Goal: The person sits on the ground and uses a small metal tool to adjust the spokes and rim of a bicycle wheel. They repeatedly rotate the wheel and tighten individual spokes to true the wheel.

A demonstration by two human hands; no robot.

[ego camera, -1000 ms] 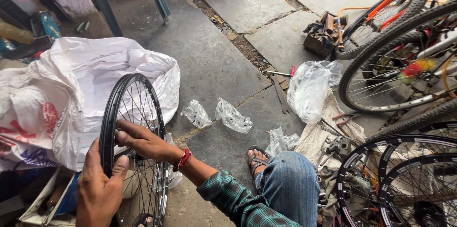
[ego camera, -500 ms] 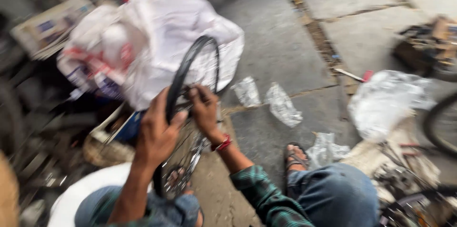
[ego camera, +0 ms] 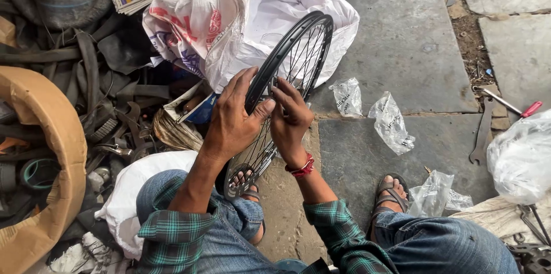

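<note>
left hand [ego camera: 232, 122]: raised, fingers curled, gripping | right hand [ego camera: 290, 119]: raised, fingertips pinching | hands touching

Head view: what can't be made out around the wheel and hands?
- Wheel: hub hidden behind the left hand and knee.
- Right hand: fingertips sit among the spokes; whatever they pinch is too small to tell.
- Clear bags: contents too small.
- Tyre: cut off by the left edge.
</note>
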